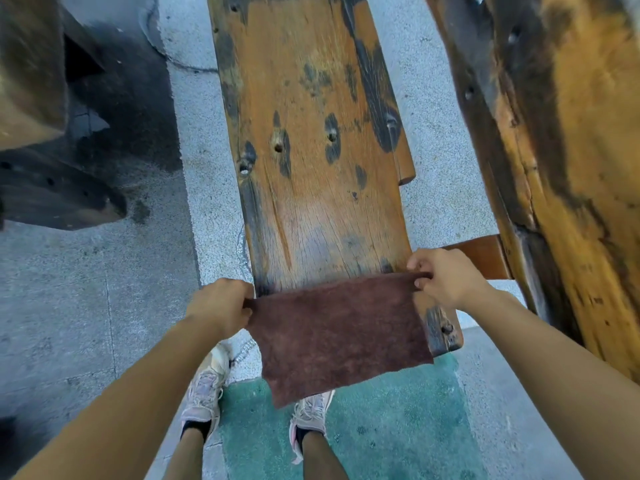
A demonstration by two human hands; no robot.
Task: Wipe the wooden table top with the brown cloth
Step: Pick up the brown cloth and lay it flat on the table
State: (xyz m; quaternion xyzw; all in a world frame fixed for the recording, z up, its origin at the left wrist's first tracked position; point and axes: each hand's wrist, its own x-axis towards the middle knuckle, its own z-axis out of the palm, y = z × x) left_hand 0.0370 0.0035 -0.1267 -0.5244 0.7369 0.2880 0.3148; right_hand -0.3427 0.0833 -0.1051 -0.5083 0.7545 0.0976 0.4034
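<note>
Stage: start | left hand [221, 306] and right hand [446, 278] pinch rust-brown rectangular cloth [336, 334] spread; weathered orange-brown wooden plank top [311, 133] seemingly unwiped

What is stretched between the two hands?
In the head view, the brown cloth spans from left hand to right hand, over the wooden table top's near end.

Wooden table top [311, 133] runs off the top edge; near end hidden under the brown cloth [336, 330]. Left hand [221, 306] fingertips tucked behind the cloth corner. Second timber slab [561, 150] cut off top and right. Dark wood block [31, 71] cropped at left, motion-blurred. Both forearms leave the bottom edge.
</note>
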